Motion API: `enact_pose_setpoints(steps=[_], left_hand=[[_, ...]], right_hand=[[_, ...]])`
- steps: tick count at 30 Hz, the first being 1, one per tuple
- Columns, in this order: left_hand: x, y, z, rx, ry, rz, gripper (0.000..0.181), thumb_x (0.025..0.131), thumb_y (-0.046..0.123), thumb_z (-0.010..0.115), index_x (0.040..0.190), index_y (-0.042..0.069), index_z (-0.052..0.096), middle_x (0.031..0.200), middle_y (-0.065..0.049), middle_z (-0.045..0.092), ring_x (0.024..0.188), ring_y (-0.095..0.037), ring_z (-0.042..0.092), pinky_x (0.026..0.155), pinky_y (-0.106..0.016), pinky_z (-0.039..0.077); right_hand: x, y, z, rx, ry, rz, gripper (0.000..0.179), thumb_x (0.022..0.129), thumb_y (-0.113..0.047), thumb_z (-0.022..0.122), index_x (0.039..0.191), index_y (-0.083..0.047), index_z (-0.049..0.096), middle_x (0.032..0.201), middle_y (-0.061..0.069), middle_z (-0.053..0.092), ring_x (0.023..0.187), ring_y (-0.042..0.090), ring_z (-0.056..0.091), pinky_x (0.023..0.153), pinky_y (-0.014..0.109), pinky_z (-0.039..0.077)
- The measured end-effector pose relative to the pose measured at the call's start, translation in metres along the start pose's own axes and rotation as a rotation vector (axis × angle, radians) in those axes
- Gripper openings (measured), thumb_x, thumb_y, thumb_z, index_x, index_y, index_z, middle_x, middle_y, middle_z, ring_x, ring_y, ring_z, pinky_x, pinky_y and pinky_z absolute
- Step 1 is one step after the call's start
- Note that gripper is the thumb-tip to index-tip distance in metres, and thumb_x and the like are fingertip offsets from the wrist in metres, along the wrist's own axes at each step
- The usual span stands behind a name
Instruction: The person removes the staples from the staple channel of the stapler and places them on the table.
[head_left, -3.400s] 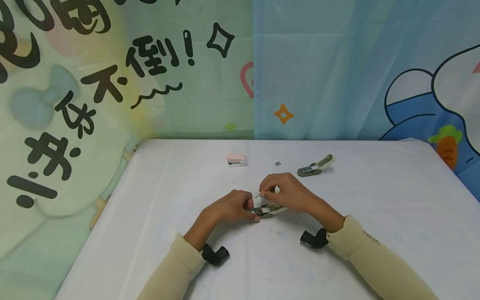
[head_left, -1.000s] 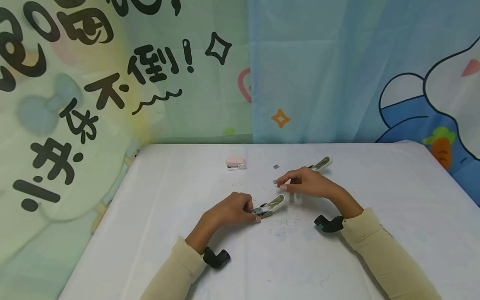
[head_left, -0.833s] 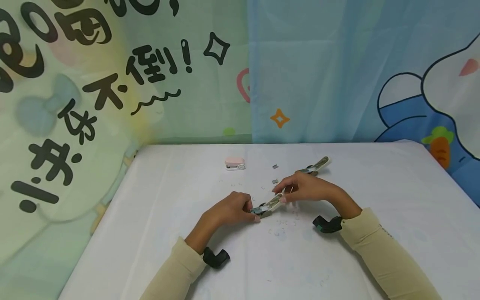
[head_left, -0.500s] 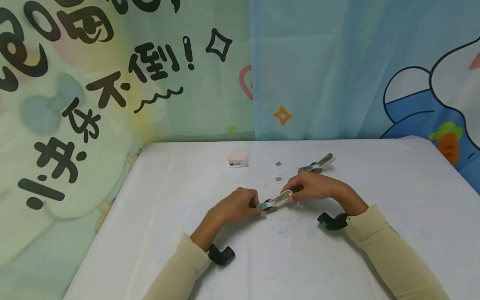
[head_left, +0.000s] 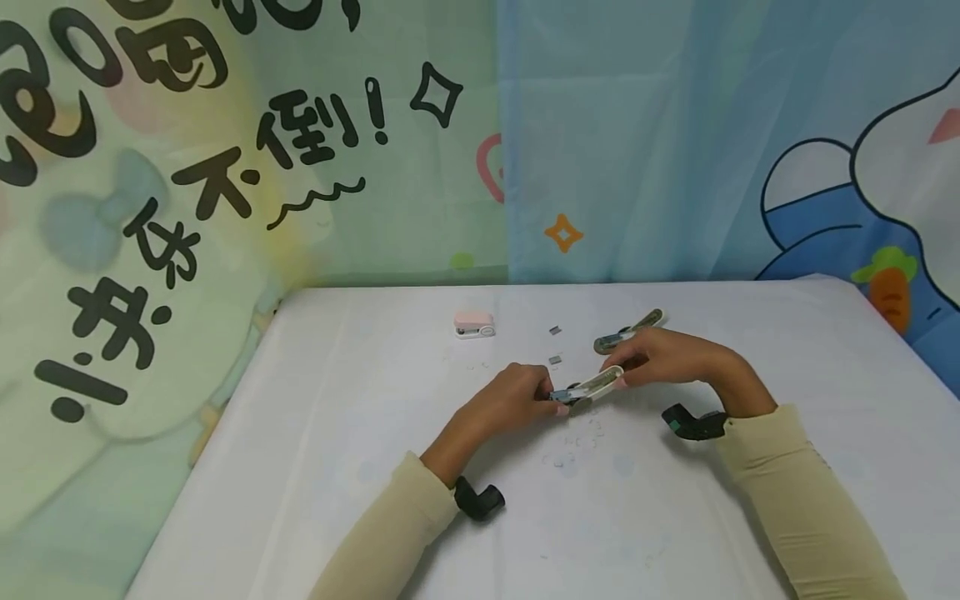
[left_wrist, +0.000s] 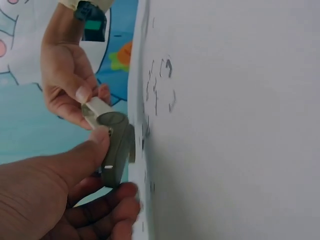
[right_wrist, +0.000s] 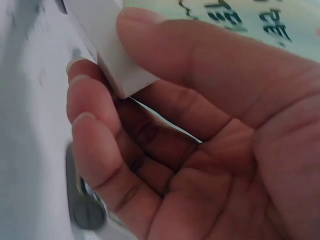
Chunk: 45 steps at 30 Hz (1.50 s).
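Observation:
An opened stapler (head_left: 597, 385) spans both hands over the white table. My left hand (head_left: 510, 402) grips its grey-green end between thumb and fingers; in the left wrist view that grey-green part (left_wrist: 117, 147) shows near the thumb. At the other end, the right hand (head_left: 667, 358) pinches the stapler's white part (right_wrist: 110, 55) between thumb and fingers, seen close up in the right wrist view. Just behind the right hand lies a second opened stapler (head_left: 611, 342), partly covered by that hand in the head view.
Two small grey staple strips (head_left: 555, 360) lie beyond the held stapler. A small pink stapler (head_left: 474, 324) stands toward the back edge. Loose bent staples (head_left: 561, 461) are scattered over the white tabletop (head_left: 360, 392). A printed curtain (head_left: 645, 150) hangs behind the table.
The right hand has set a small staple strip down beyond the stapler and taken hold of the stapler's white end. Both hands have then shifted right with the stapler.

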<state>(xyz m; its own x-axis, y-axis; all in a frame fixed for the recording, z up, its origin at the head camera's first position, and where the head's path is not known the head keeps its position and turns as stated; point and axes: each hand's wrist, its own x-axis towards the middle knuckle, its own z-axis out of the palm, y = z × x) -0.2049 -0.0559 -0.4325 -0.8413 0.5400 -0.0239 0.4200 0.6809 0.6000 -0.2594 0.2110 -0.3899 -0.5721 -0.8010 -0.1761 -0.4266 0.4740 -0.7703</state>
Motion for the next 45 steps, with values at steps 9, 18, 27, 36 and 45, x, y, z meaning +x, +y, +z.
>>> enact_pose_setpoints(steps=[9,18,27,36,45], left_hand=[[0.046,0.031,0.019,0.076,0.096,-0.059,0.022,0.089,0.036,0.072,0.091,0.015,0.065,0.077,0.012,0.057,0.062,-0.005,0.049,0.053,-0.021,0.039],[0.07,0.046,0.03,0.179,0.109,-0.127,0.023,0.089,0.039,0.071,0.088,0.017,0.066,0.076,0.009,0.055,0.062,-0.006,0.047,0.052,-0.023,0.038],[0.072,0.043,0.036,0.223,0.099,-0.135,0.028,0.089,0.039,0.07,0.103,0.015,0.069,0.09,0.006,0.056,0.073,-0.005,0.051,0.058,-0.022,0.042],[0.072,0.044,0.034,0.245,0.067,-0.138,0.038,0.086,0.047,0.072,0.104,0.014,0.07,0.093,0.005,0.058,0.072,-0.006,0.052,0.056,-0.023,0.043],[0.069,0.021,-0.011,0.208,0.238,-0.062,0.033,0.09,0.041,0.069,0.099,0.009,0.074,0.095,-0.002,0.062,0.087,-0.015,0.056,0.07,-0.026,0.047]], right_hand=[[-0.04,0.019,-0.032,-0.005,0.153,0.168,0.035,0.089,-0.012,0.071,0.121,0.003,0.066,0.098,0.007,0.067,0.077,0.014,0.055,0.068,0.031,0.047],[-0.047,0.033,-0.041,0.016,0.195,0.256,0.041,0.089,-0.012,0.071,0.124,0.006,0.062,0.078,0.009,0.062,0.066,0.014,0.048,0.061,0.03,0.042],[-0.044,0.037,-0.043,0.045,0.147,0.329,0.043,0.088,-0.014,0.071,0.124,0.008,0.061,0.085,0.009,0.065,0.074,0.02,0.055,0.066,0.037,0.048],[-0.046,0.004,-0.044,-0.155,0.341,0.297,0.045,0.099,-0.03,0.059,0.127,0.005,0.06,0.109,0.014,0.067,0.089,0.023,0.062,0.074,0.04,0.05],[-0.001,-0.032,-0.039,-0.136,0.513,0.123,0.04,0.099,-0.031,0.058,0.127,-0.002,0.062,0.112,0.015,0.067,0.098,0.028,0.064,0.082,0.048,0.049]])
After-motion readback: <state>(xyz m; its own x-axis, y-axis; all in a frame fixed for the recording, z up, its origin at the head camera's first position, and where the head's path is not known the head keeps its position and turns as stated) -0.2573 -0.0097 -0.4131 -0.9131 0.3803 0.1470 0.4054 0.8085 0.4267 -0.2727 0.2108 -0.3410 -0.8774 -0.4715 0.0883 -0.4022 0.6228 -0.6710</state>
